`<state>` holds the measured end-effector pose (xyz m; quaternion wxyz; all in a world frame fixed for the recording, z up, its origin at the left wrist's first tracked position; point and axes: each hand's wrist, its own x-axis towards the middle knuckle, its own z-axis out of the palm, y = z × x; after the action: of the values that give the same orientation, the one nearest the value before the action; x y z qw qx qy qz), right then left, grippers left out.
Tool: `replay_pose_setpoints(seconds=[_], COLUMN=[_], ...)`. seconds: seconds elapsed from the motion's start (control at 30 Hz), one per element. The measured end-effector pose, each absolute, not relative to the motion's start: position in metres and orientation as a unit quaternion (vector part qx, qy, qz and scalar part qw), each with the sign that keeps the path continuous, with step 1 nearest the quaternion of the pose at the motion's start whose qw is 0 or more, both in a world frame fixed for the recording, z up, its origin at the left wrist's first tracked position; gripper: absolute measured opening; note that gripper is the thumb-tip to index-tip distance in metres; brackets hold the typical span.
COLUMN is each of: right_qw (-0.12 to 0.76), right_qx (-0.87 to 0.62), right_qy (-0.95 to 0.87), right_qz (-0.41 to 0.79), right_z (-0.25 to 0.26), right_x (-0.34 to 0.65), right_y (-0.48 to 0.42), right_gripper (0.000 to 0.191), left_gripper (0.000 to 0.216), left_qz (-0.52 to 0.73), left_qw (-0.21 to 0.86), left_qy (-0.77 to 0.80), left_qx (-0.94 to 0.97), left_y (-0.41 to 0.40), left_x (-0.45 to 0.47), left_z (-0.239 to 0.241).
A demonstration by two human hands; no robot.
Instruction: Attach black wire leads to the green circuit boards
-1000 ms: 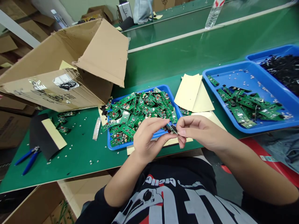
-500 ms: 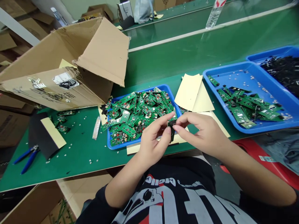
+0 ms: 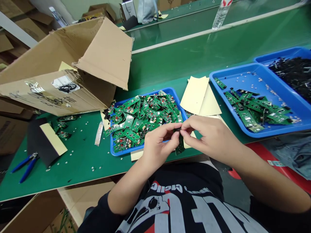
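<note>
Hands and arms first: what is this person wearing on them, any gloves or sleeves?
No gloves: the left hand and right hand are bare, with no rings or watch showing. The forearms are bare too. Black short sleeves end near the elbows, part of a black T-shirt printed in white and red.

green table [image 3: 170,64], blue trays [image 3: 220,76], cardboard box [image 3: 73,64], blue pliers [image 3: 24,163]

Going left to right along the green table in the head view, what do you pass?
Blue pliers → black sheet → cardboard box → tray of boards → small board held by both hands → yellow sheets → second tray → tray of black parts.
</note>
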<state>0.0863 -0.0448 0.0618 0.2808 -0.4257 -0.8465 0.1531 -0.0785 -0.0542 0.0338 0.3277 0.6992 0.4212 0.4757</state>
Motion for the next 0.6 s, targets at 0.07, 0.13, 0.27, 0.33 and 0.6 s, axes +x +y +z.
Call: replay_pose_setpoints(seconds=[0.07,0.13,0.27,0.33,0.6], right_qw=[0.263,0.230,0.226,0.304,0.481], right_qx=[-0.460,-0.519,-0.637,-0.613,-0.478], right_qy=[-0.838,-0.819,-0.734,-0.703,-0.520], right_qz=[0.129,0.082,0.070,0.192,0.520], right_z=[0.061,0.061,0.060,0.059,0.016], right_x=[0.082,0.083,0.108,0.121,0.095], right_y=[-0.045,-0.041,-0.026,-0.026,-0.066], right_gripper=[0.015,0.014,0.016,0.008,0.058], left_gripper=[0.021,0.020,0.020,0.022,0.022], left_qz=[0.482,0.487,0.499,0.499,0.497], left_qw=[0.301,0.272,0.283,0.346,0.453], left_qy=[0.423,0.428,0.454,0.452,0.385], left_qx=[0.706,0.711,0.682,0.654,0.633], left_y=[-0.055,-0.055,-0.054,-0.049,-0.031], left_x=[-0.075,-0.073,-0.080,-0.084,-0.059], left_z=[0.032,0.031,0.033,0.034,0.021])
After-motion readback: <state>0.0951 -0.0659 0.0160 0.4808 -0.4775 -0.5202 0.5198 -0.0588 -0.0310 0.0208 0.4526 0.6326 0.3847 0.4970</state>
